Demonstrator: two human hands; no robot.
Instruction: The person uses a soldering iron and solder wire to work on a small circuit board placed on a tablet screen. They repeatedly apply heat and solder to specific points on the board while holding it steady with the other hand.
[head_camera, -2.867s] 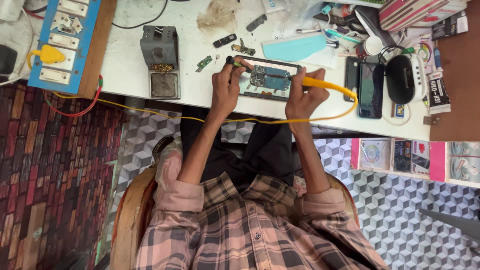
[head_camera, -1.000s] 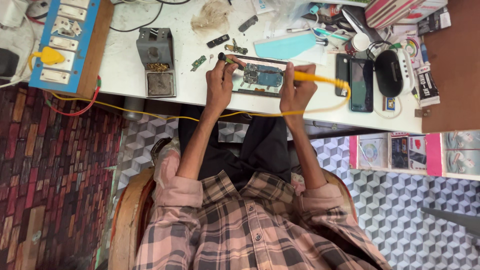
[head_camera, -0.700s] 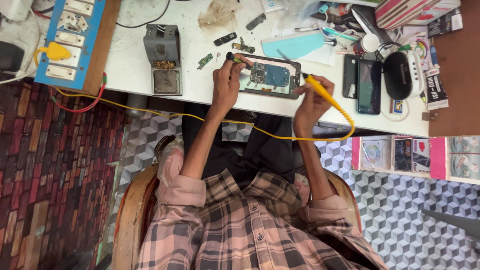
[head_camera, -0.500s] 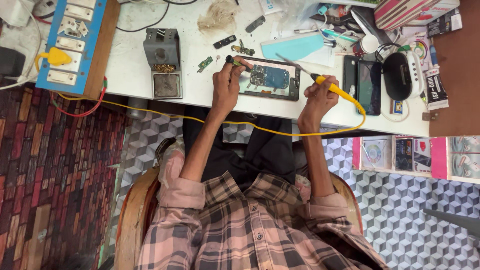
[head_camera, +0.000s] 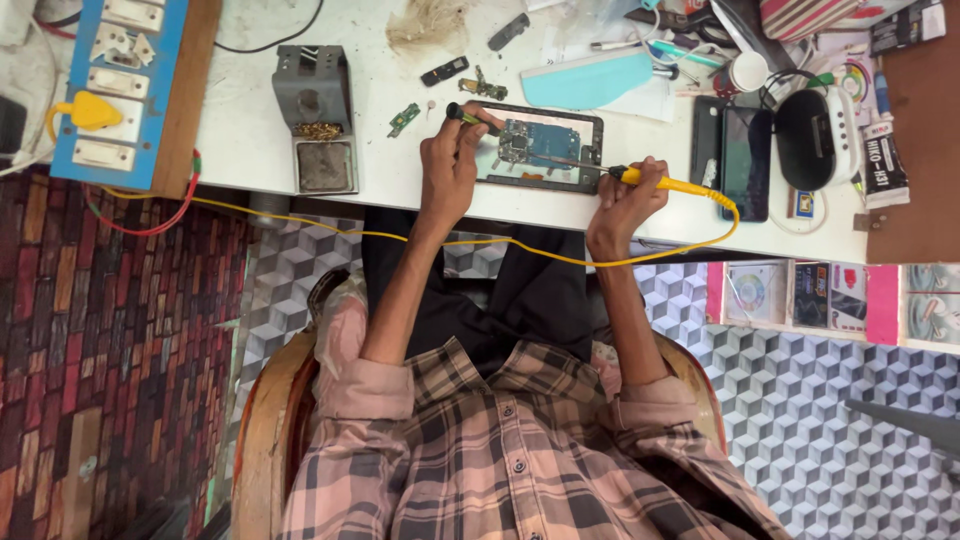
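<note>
Two hands work over an opened phone (head_camera: 540, 147) that lies flat near the front edge of the white surface (head_camera: 240, 150). The left hand (head_camera: 450, 165) is closed around a small dark-handled tool (head_camera: 470, 116), pinching it between thumb and fingers, with its tip at the phone's left end. The right hand (head_camera: 628, 192) is curled shut around the yellow handle of a soldering iron (head_camera: 655, 181), whose thin metal shaft reaches left across the phone's exposed blue circuit board (head_camera: 545, 140). A yellow cord (head_camera: 500, 243) runs from the iron's handle, loops below the surface edge and goes off to the left toward a blue socket board (head_camera: 110, 90) with a yellow plug (head_camera: 85, 112). Left of the phone stands a grey metal iron stand (head_camera: 318, 120). To the right lie two dark phones (head_camera: 735, 150) side by side, and just beyond them a black and white rounded gadget (head_camera: 815, 140). A pale blue card (head_camera: 590, 80) lies just behind the opened phone.
</note>
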